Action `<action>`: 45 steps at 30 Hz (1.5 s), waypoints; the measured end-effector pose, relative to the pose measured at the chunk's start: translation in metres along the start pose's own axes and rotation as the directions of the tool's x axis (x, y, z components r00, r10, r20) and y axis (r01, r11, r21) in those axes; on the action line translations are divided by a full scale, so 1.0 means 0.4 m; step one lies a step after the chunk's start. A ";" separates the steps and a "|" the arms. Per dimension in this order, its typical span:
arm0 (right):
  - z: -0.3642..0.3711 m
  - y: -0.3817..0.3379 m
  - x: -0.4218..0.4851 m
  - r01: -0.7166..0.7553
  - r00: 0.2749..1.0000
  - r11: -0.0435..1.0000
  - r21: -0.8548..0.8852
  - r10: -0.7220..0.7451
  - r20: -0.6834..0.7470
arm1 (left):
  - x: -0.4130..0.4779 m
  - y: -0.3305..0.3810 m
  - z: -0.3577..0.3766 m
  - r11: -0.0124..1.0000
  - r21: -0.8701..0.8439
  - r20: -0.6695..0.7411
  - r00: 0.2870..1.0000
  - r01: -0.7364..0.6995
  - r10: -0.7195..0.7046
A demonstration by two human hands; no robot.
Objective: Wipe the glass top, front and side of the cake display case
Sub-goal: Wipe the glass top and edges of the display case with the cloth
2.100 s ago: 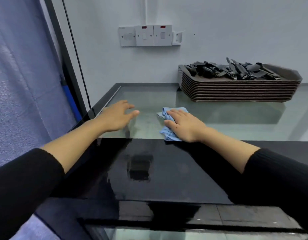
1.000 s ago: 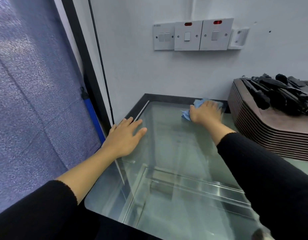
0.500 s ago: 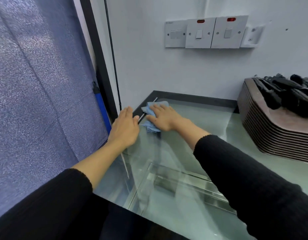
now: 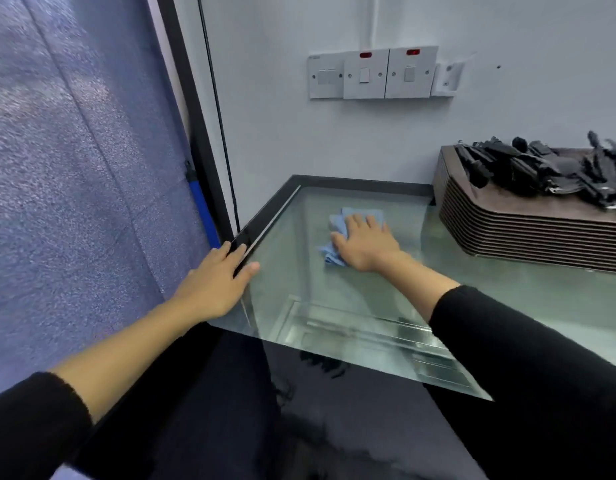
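Note:
The display case's glass top (image 4: 507,292) lies flat in front of me, with a dark frame along its left and far edges. A crumpled blue cloth (image 4: 337,221) lies on the glass near the far left corner. My right hand (image 4: 365,245) presses flat on the cloth with straight fingers, covering most of it. My left hand (image 4: 216,280) rests flat on the left edge of the top, fingers straight across the dark frame. Shelves inside the case show through the glass.
A stack of brown trays (image 4: 528,230) with black clips piled on it stands on the glass at the right. A white wall with switches (image 4: 372,74) backs the case. A frosted blue panel (image 4: 74,168) and a black cable (image 4: 220,126) flank the left side.
My right hand has slid the cloth from the far left corner back toward the middle of the glass. My left hand stays on the left edge.

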State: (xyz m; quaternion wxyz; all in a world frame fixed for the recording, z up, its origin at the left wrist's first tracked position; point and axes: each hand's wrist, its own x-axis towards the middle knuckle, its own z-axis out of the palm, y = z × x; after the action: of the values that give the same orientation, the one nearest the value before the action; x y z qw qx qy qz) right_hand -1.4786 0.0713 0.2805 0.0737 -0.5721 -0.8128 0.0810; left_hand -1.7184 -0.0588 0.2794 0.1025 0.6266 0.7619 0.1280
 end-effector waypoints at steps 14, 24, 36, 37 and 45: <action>-0.029 0.054 -0.098 -0.055 0.998 0.998 -0.025 0.054 -0.021 | -0.254 -0.021 -0.033 0.997 0.035 -0.018 0.998 -0.068 0.068; 0.025 -0.206 -0.400 0.450 0.885 0.893 0.027 -0.450 0.121 | -0.386 -0.112 -0.031 0.993 0.088 0.021 0.997 -0.081 0.080; 0.056 -0.353 -0.503 0.192 0.980 0.981 -0.022 -0.191 0.055 | -0.431 -0.088 -0.043 0.961 -0.273 -0.146 0.989 -0.045 0.005; 0.069 -0.403 -0.533 0.235 0.970 0.972 -0.011 -0.234 0.063 | -0.431 -0.088 -0.046 0.959 -0.282 -0.154 0.988 -0.030 -0.014; 0.065 -0.411 -0.676 0.157 0.987 0.986 0.050 -0.158 0.036 | -0.443 -0.078 -0.028 0.988 -0.034 -0.146 0.978 -0.153 0.147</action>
State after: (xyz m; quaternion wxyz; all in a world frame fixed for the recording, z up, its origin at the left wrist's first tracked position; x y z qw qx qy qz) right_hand -1.5447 -0.2392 0.2831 0.0771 -0.5024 -0.8547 0.1055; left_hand -1.7166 -0.2391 0.2791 0.0518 0.6690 0.7148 0.1969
